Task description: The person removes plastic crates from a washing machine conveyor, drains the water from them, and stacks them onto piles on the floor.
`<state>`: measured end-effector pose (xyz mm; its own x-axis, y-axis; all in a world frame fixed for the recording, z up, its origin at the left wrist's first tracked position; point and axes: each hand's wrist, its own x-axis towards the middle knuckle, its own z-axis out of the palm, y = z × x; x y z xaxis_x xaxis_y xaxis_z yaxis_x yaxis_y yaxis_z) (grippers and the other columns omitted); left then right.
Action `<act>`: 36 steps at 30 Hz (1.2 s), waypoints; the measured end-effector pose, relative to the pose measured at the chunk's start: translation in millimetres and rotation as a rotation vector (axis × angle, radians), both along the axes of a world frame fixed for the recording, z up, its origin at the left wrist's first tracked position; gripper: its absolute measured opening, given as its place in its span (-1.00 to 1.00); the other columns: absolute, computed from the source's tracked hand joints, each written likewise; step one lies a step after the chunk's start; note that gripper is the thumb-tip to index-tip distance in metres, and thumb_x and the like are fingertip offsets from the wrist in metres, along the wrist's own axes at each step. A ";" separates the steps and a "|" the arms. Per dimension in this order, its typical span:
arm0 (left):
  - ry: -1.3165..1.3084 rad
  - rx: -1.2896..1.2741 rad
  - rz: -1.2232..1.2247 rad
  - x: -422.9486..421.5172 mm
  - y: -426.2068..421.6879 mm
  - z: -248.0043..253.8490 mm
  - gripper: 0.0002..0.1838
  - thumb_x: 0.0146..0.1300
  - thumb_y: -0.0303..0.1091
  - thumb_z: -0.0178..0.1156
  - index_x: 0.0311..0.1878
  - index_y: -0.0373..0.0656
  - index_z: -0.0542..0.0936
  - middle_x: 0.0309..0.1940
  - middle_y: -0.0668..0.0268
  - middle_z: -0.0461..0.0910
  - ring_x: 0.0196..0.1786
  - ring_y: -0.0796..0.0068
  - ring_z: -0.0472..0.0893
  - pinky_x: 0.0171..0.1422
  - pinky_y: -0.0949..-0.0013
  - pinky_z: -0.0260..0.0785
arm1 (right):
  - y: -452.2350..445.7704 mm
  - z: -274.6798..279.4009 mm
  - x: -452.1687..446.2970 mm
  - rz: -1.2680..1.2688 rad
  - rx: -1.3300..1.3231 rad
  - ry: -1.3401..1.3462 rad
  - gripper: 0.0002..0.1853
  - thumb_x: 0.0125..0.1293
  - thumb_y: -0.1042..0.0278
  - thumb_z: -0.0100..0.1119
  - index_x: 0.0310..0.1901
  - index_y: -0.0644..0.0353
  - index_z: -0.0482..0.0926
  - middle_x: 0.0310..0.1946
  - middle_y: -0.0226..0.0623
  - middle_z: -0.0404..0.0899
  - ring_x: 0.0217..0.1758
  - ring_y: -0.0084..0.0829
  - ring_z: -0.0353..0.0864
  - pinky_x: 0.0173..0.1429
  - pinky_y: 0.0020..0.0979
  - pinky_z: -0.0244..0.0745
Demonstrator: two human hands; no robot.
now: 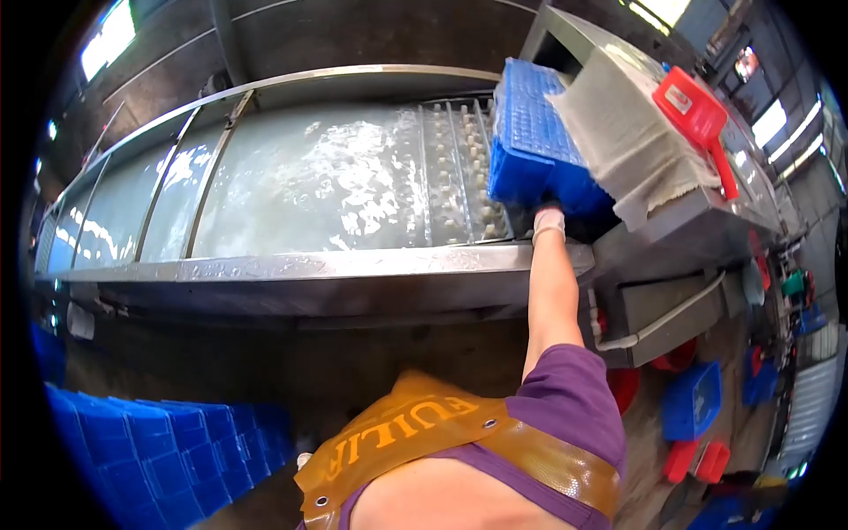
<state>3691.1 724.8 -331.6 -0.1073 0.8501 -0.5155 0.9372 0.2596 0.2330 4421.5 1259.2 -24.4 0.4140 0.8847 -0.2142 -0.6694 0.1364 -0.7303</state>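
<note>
My right hand (548, 214) reaches forward to a blue plastic crate (537, 115) at the right end of a long metal water tank (353, 263). The hand has a pale cuff at the wrist and closes on the crate's near lower edge; its fingers are mostly lost in shadow. The crate leans over the tank's end with its lattice face upward. Beside it, rows of small pale pieces (449, 190) sit between thin bars in the churning water. My left hand does not show clearly.
Cloth (609, 132) covers a metal housing right of the crate, with a red scoop (693, 108) on top. Stacked blue crates (159, 450) stand on the floor at lower left. A blue basket (692, 402) and red containers (698, 461) lie at lower right, near a pipe (667, 318).
</note>
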 end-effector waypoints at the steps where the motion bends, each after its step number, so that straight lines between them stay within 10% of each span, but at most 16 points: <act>1: -0.009 -0.017 0.036 -2.9 -8.9 0.9 -0.45 -0.10 -0.19 0.27 0.07 0.03 0.47 0.04 0.03 0.44 0.03 -0.04 0.45 0.06 0.07 0.36 | -14.2 9.2 -26.5 -0.022 0.008 0.004 -0.54 0.33 0.10 -0.25 0.18 0.14 0.31 0.17 -0.27 0.33 0.20 -0.22 0.29 0.26 -0.21 0.21; 4: -0.030 -0.030 0.119 -0.2 -23.9 -4.0 -0.46 -0.11 -0.19 0.27 0.05 0.04 0.48 0.04 0.03 0.44 0.01 -0.04 0.46 0.05 0.07 0.36 | -7.1 20.8 -76.3 0.054 0.211 0.218 -0.60 0.34 0.14 -0.25 0.10 0.12 0.39 0.07 -0.27 0.43 0.08 -0.31 0.40 0.16 -0.26 0.36; 5: -0.026 -0.040 0.127 0.1 -31.9 -7.1 -0.46 -0.12 -0.19 0.27 0.05 0.05 0.49 0.04 0.03 0.44 0.01 -0.04 0.46 0.04 0.07 0.37 | 1.1 -2.8 -74.7 0.132 0.218 -0.031 -0.67 0.33 0.22 -0.27 -0.02 0.10 0.45 -0.07 -0.33 0.50 -0.07 -0.33 0.47 0.01 -0.29 0.44; 6: -0.026 -0.046 0.136 -2.0 -38.5 -9.5 -0.46 -0.12 -0.20 0.27 0.04 0.05 0.49 0.04 0.03 0.44 0.00 -0.04 0.46 0.03 0.07 0.37 | -8.5 -13.2 -84.6 -0.054 0.005 -0.991 -0.74 0.22 0.28 -0.11 -0.10 0.13 0.45 -0.15 -0.26 0.52 -0.17 -0.25 0.50 -0.05 -0.27 0.43; 8: -0.020 -0.037 0.119 -6.3 -43.3 -13.8 -0.47 -0.13 -0.20 0.27 0.03 0.06 0.50 0.04 0.03 0.44 -0.01 -0.04 0.47 0.02 0.06 0.37 | -21.3 -52.4 -94.4 0.077 -0.021 -1.547 -0.66 0.06 0.31 0.08 -0.09 0.19 0.44 -0.17 -0.14 0.51 -0.17 -0.16 0.50 -0.05 -0.27 0.41; 11: -0.022 0.022 0.077 -16.4 -28.0 -18.3 -0.48 -0.14 -0.20 0.27 0.01 0.07 0.51 0.03 0.03 0.44 -0.02 -0.05 0.48 0.01 0.06 0.38 | -107.6 36.9 -173.5 -0.215 -0.002 -1.846 -0.51 -0.07 0.33 0.18 -0.02 0.20 0.41 -0.17 0.05 0.49 -0.03 0.00 0.46 0.01 -0.21 0.37; 14: -0.002 0.144 -0.012 -33.0 -0.1 -29.3 -0.49 -0.15 -0.21 0.28 -0.01 0.09 0.52 0.03 0.03 0.44 -0.04 -0.05 0.48 -0.01 0.05 0.39 | -93.4 10.6 -125.8 -0.055 -0.311 -2.141 -0.34 -0.19 0.20 0.37 0.00 0.25 0.37 -0.10 0.10 0.46 -0.02 0.06 0.44 0.00 -0.16 0.39; 16: 0.035 0.293 -0.080 -41.5 25.4 -30.1 -0.50 -0.16 -0.21 0.28 -0.02 0.10 0.53 0.03 0.03 0.44 -0.05 -0.05 0.49 -0.02 0.05 0.40 | -133.3 92.5 -190.7 0.088 -0.357 -1.997 -0.41 -0.09 0.29 0.30 0.03 0.23 0.36 -0.07 -0.04 0.48 -0.03 -0.07 0.48 -0.02 -0.22 0.42; 18: -0.225 0.460 0.184 -43.5 47.3 -4.1 -0.53 -0.12 -0.23 0.26 -0.02 0.10 0.52 0.02 -0.01 0.44 -0.11 -0.05 0.52 -0.11 0.04 0.42 | -131.7 108.9 -213.2 -0.269 0.187 -0.601 -0.49 -0.05 0.40 0.27 0.00 0.21 0.37 -0.11 -0.21 0.50 -0.08 -0.27 0.50 -0.05 -0.28 0.43; 23: -0.828 0.529 0.769 -13.6 99.9 180.6 -0.55 0.07 -0.25 0.21 0.03 -0.23 0.44 -0.15 0.15 0.50 -0.25 0.31 0.54 -0.19 0.34 0.43 | -152.6 173.9 -282.1 0.208 0.467 -0.998 -0.73 -0.01 0.42 0.18 -0.24 0.28 0.47 -0.38 -0.27 0.50 -0.36 -0.47 0.49 -0.32 -0.39 0.46; 26: -1.164 0.680 0.904 20.2 125.3 300.5 -0.57 0.20 -0.30 0.11 0.11 -0.26 0.34 -0.26 0.33 0.50 -0.27 0.56 0.48 -0.17 0.45 0.39 | -49.3 55.3 -343.4 0.354 0.684 -0.779 -0.88 0.15 0.38 0.08 -0.44 0.23 0.53 -0.67 -0.34 0.40 -0.67 -0.46 0.39 -0.55 -0.39 0.41; 28: -1.150 0.797 0.612 -9.3 138.1 321.7 -0.57 0.22 -0.38 0.10 0.14 -0.25 0.30 -0.19 0.32 0.43 -0.14 0.55 0.43 -0.03 0.45 0.33 | -84.1 137.6 -385.8 0.267 0.497 -1.363 -0.57 -0.07 0.28 0.16 -0.15 0.34 0.41 -0.34 -0.01 0.42 -0.36 -0.12 0.42 -0.19 -0.24 0.39; 30: -0.507 1.217 0.249 -13.5 150.0 386.2 -0.65 0.28 -0.32 0.05 0.09 -0.23 0.37 -0.23 0.34 0.47 -0.18 0.50 0.44 0.03 0.43 0.31 | -134.9 198.5 -421.2 -0.275 0.750 -1.534 -0.26 -0.25 0.21 0.24 0.06 0.40 0.33 -0.09 0.16 0.43 -0.12 0.06 0.47 0.06 -0.18 0.39; 32: 0.128 1.151 0.240 -20.2 149.5 454.4 -0.53 0.18 -0.27 0.19 0.09 -0.32 0.37 -0.02 0.11 0.44 0.04 0.32 0.39 0.22 0.39 0.20 | -139.8 194.1 -436.4 -0.115 0.772 -1.509 -0.13 -0.37 0.20 0.30 0.13 0.30 0.31 -0.03 0.09 0.44 -0.01 -0.03 0.48 0.13 -0.23 0.37; 36: 0.333 1.485 0.092 37.9 154.4 545.5 -0.46 0.11 -0.21 0.27 0.07 -0.35 0.40 -0.10 0.04 0.51 -0.04 0.26 0.48 0.14 0.28 0.28 | -187.6 201.1 -438.9 -0.147 1.102 -1.451 -0.43 -0.36 0.29 0.24 -0.12 0.08 0.44 -0.39 -0.19 0.51 -0.38 -0.11 0.54 -0.35 -0.15 0.42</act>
<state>3729.0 879.2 213.8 -0.1221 0.5451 0.8295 0.9922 0.0463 0.1156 3982.6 1071.6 176.8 -0.2019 0.3009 0.9320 0.3989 0.8944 -0.2023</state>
